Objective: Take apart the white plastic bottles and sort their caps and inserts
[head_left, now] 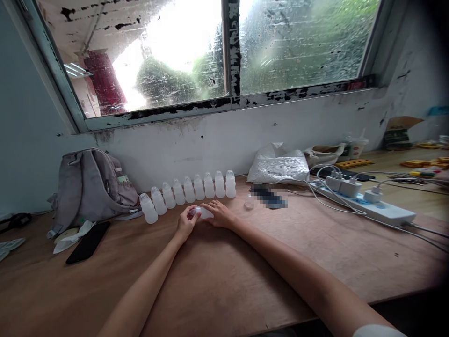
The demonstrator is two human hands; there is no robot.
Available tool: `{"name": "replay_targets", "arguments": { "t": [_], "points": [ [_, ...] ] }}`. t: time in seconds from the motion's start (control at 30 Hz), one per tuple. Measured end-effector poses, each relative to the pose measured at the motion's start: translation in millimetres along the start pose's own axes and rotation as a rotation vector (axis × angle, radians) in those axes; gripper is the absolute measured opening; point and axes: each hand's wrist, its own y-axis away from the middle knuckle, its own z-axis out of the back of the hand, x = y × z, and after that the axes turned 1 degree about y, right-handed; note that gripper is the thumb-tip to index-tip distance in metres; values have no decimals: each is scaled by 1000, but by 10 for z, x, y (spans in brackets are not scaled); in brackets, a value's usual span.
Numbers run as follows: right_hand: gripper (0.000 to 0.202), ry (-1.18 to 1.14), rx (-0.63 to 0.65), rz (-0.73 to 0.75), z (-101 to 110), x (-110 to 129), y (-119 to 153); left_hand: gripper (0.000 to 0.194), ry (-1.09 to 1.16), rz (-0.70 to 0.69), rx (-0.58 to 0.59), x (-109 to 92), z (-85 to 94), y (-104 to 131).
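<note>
Both hands meet at the middle of the table [210,276] around one frosted white baby bottle [206,214] lying on its side. My left hand [186,223] has its fingers wrapped about the clear-capped end. On the other end, my right hand [220,214] grips the bottle's body, hiding part of it. Just behind the hands stands a curved row of several matching upright bottles [189,189] with clear tops. A small translucent cap [249,202] sits to the right of my right hand.
A grey backpack [93,187] leans at the left, a black phone [88,242] before it. A silvery plastic package [278,166] rests by the wall. At right lies a white power strip [365,206] with plugs and loose cables. A pixelated dark object [269,197] lies near the cap.
</note>
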Motion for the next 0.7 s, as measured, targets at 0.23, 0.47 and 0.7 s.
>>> {"name": "replay_targets", "arguments": {
  "t": [0.23, 0.47, 0.7],
  "points": [
    [46, -435, 111, -139, 95, -10, -131, 37, 21, -16, 6, 38, 58, -39],
    [40, -1079, 129, -417, 77, -29, -113, 55, 147, 32, 123, 6, -13, -24],
    [38, -1100, 154, -494, 29, 31, -129, 44, 167, 80, 145, -73, -14, 14]
  ]
}}
